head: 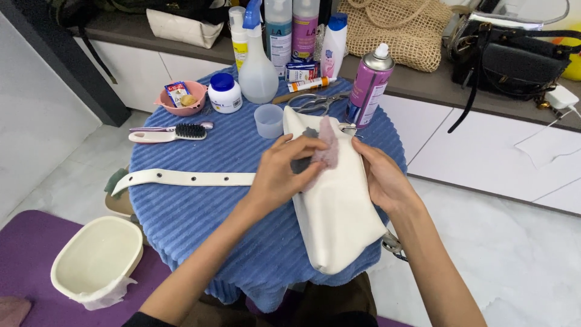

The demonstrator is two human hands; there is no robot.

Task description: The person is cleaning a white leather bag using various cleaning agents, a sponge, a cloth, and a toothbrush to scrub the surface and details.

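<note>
Head view showed a cream leather bag [339, 206] lying flat on the blue ribbed cloth [200, 206] of a round table. The left hand [281, 175] pinched a small pink-grey cloth pad [327, 145] and pressed it on a dark stain near the bag's top. The right hand [381, 178] was clasping the bag's right edge. The bag seemed light, soft and smooth, maybe slippery, so holding it by the edges looked safest. A white strap [181, 178] lay beside it.

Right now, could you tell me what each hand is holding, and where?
Left hand pinches a pinkish cloth at its lower end; right hand steadies the white bag at its right edge.
</note>
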